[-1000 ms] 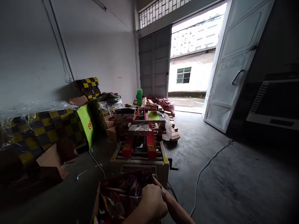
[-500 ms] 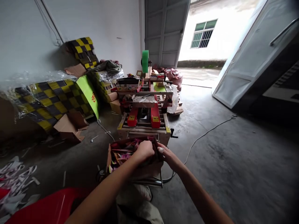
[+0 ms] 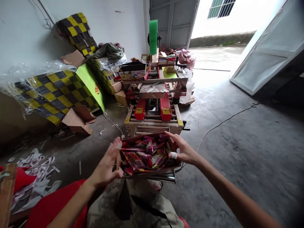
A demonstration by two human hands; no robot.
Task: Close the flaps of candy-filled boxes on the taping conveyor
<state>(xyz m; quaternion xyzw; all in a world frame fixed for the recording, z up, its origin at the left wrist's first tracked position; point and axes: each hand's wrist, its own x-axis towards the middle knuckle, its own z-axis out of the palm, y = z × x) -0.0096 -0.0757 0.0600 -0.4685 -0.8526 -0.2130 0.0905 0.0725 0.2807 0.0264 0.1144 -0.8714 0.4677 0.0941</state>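
A cardboard box (image 3: 149, 173) packed with shiny pink, red and yellow packets (image 3: 144, 154) stands before me, its top open. Beside its left wall is my left hand (image 3: 108, 163), fingers spread; whether it touches the wall I cannot tell. My right hand (image 3: 184, 150) is at the right end, its fingers reaching along the far rim and its thumb, wrapped in white tape, low near the packets. Thumb and fingers are apart. Neither hand holds a packet.
Beyond the box stands a carton-sealing machine (image 3: 153, 109) with a green tape roll (image 3: 153, 36). Yellow-and-black stacked cartons (image 3: 52, 95) line the left wall. An open carton (image 3: 79, 120), white scraps (image 3: 35, 171) and a cable (image 3: 220, 123) lie on the floor. A red seat (image 3: 59, 202) is lower left.
My left hand has left the box's right end and moved to its left side, opening. My right hand has opened at the right end. The packets now show fully; the view has tilted down.
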